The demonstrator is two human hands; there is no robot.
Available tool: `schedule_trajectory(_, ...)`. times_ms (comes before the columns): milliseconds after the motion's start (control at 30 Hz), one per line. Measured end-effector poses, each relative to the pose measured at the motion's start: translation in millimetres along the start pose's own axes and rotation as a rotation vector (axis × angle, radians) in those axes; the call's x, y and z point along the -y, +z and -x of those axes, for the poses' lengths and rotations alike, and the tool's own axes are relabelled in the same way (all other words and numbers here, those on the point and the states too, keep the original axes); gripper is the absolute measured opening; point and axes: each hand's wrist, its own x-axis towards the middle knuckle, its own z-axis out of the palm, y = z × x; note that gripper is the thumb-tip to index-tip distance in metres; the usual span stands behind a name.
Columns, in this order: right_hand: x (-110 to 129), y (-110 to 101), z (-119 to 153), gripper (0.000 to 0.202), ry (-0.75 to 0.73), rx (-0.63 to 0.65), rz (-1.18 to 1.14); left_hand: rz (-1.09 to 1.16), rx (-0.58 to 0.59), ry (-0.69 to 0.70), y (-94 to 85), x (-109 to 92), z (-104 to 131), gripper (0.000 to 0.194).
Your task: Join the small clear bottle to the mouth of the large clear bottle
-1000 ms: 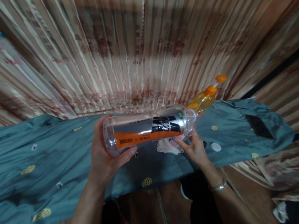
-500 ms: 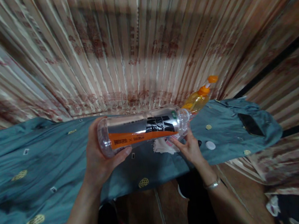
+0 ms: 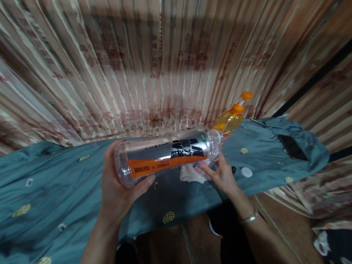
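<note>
A large clear plastic bottle with a silver and orange label lies sideways in the air above the cloth, its base to the left and its neck to the right. My left hand is wrapped round the base, thumb along the near side. At the neck end, my right hand grips from below; its fingertips are partly hidden behind the bottle. Just past the neck stands a smaller bottle with yellow contents and an orange top, its lower part covered. White crumpled tissue shows under the bottle, beside my right thumb.
A green patterned cloth covers the long surface. Right of my right hand lie a round white lid and a small black piece. Further right is a dark phone. Pleated curtains hang close behind.
The view has shifted slightly, so the things on the cloth appear a little further left. Both hands keep the same hold on the bottle, which has hardly moved.
</note>
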Motion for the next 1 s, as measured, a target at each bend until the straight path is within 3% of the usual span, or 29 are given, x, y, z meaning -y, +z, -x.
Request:
schedule_trajectory(400, -1.0, -0.5, 0.5, 0.069, -0.005, 0.004, -0.003, -0.015, -0.024, 0.092, 0.7, 0.5, 0.6, 0.077)
schedule_trajectory(867, -2.1, -0.3, 0.4, 0.071, -0.012, 0.0, 0.039, 0.016, 0.022, -0.026, -2.8, -7.4, 5.3, 0.078)
schedule_trajectory(1000, -4.9, 0.0, 0.4, 0.072, -0.041, -0.004, 0.067, 0.001, 0.01, -0.004, -2.4, -6.4, 7.5, 0.079)
